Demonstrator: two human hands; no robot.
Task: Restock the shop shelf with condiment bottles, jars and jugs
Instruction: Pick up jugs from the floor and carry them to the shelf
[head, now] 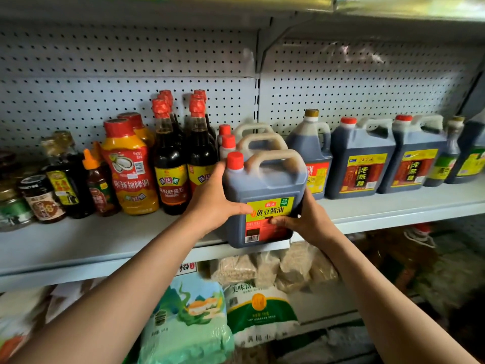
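Both hands (262, 206) grip soy-sauce jug (265, 185) at shelf (105, 243) edge

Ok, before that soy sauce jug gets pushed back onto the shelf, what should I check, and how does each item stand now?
1. Both hands grip: left hand and right hand hold the soy sauce jug: ok.
2. Red cap on: ok.
3. Jug upright, label forward: ok.
4. Base fully on the shelf: not ok, it overhangs the front edge.
5. Lined up with the same jugs behind: ok.
6. Room behind to push back: cannot tell.
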